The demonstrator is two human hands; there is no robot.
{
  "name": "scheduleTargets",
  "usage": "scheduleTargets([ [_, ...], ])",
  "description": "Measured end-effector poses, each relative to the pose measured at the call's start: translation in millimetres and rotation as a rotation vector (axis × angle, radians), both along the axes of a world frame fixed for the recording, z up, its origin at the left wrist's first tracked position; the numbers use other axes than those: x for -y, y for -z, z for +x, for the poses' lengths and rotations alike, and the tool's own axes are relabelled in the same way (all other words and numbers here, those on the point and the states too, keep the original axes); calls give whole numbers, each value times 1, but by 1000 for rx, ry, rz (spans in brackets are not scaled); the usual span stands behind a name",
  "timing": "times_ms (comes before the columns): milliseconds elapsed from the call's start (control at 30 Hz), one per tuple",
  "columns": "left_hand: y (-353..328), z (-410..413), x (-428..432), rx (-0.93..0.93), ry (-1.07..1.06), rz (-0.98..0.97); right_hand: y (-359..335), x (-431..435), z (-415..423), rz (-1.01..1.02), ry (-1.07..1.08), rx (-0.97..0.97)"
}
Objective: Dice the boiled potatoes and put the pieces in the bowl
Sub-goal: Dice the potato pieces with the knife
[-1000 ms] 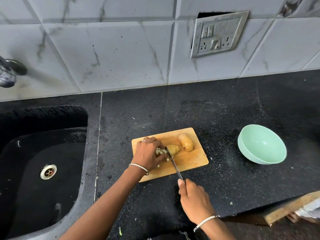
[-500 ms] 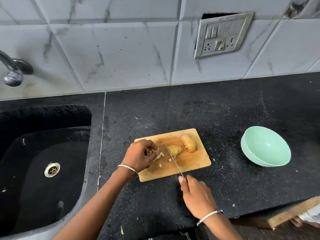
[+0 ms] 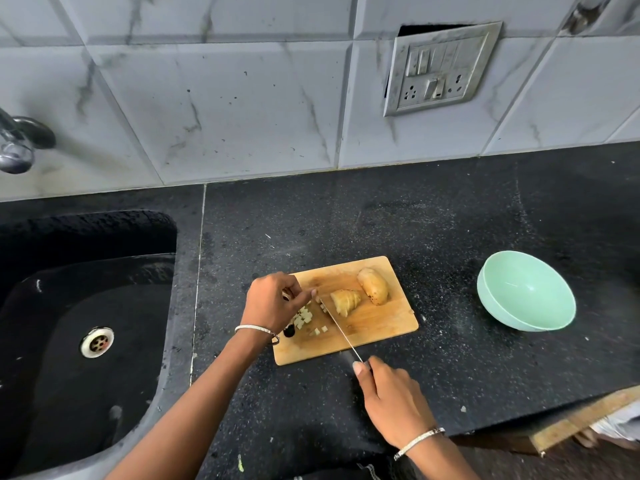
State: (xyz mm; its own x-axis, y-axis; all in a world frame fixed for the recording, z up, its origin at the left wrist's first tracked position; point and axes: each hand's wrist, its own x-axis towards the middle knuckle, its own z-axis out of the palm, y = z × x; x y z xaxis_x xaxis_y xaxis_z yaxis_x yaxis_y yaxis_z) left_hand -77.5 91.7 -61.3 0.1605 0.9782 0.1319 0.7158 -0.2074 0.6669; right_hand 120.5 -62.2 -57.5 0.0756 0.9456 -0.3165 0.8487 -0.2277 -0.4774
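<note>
While the right hand (image 3: 391, 400) sits just off the near edge of the cutting board (image 3: 381, 327), its fingers are wrapped around the knife (image 3: 341, 332) handle, with one fingertip stretched forward toward the blade. The wrist is low and the forearm comes in from the near side. The blade slants up across the middle of the board, tip toward the far left part, edge down, just left of the cut potato (image 3: 344, 301).

The left hand (image 3: 273, 303) is over the left end of the board, palm down, knuckles up, forearm angling in from the near left. Its fingers are curled and bunched, with the thumb and first fingertip meeting right by the knife tip. Can't tell if they pinch a piece or just touch the blade.

The potato cubes (image 3: 304, 318) lie in a loose heap on the left part of the board, partly under the left hand, a few scattered toward the near side. The cut potato faces the blade with its cut end. The whole potato (image 3: 373, 285) lies touching it, at the far right part of the board.

The green bowl (image 3: 526, 296) sits on the black counter (image 3: 450, 220), well right of the board and tilted. The black sink (image 3: 138, 323) is left of the board.
</note>
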Motion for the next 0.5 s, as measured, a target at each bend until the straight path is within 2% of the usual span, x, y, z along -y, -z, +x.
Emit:
scheduleTargets([
  [133,5,-2,-1,-23,0,-9,-1,2,-3,4,-56,-55],
  [333,6,1,1,21,-1,-29,-9,3,14,82,36,-77],
  [500,7,9,-2,-60,44,-8,-11,1,33,137,98,-252],
])
